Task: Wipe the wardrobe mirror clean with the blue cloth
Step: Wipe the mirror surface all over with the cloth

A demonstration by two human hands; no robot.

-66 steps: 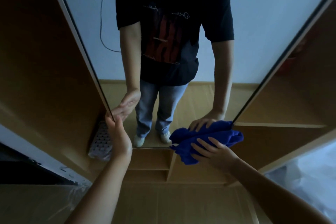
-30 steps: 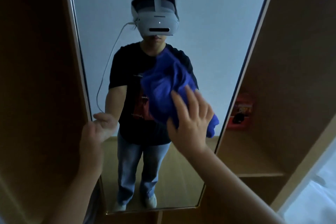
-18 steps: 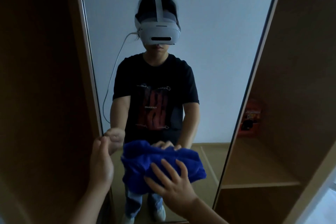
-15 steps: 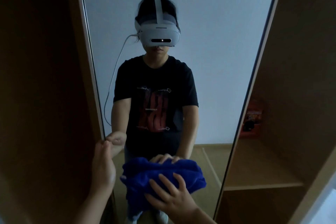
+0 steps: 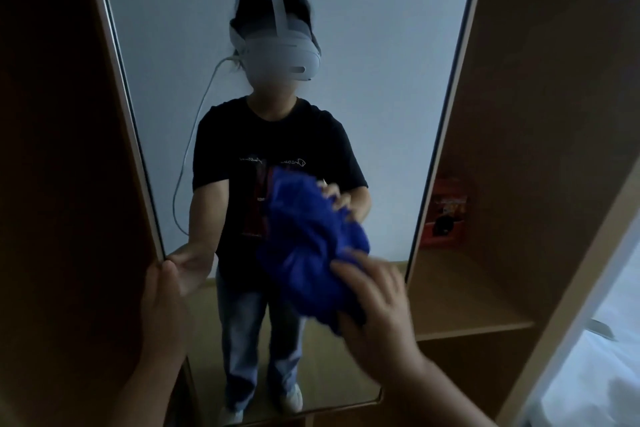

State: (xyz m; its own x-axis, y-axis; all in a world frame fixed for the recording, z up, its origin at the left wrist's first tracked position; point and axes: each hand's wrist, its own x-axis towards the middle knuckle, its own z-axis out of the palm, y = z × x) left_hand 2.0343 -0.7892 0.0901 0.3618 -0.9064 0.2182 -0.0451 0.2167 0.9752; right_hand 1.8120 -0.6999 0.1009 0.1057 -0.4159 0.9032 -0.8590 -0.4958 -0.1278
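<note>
The left hand [image 5: 162, 305] reaches up to the left edge of the mirror [image 5: 381, 80], fingers curled round it. The right hand [image 5: 377, 308], blurred, lies with fingers straight and slightly apart on the blue cloth [image 5: 308, 246], pressing it against the mirror's lower middle. The cloth is bunched into a crumpled wad.

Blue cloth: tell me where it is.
Head view: the blue cloth is bunched on the wardrobe mirror, lower middle, under the right hand, right of the left hand.

The blue cloth [image 5: 308, 246] is deep and plain; the mirror [image 5: 381, 80] has a pale silvery edge; reflected T-shirt [image 5: 277, 135] black with red print and white script; jeans [image 5: 242, 322] faded blue; headset [image 5: 284, 55] white; wardrobe [image 5: 554, 114] brown wood; box [image 5: 446, 215] orange-red.
</note>
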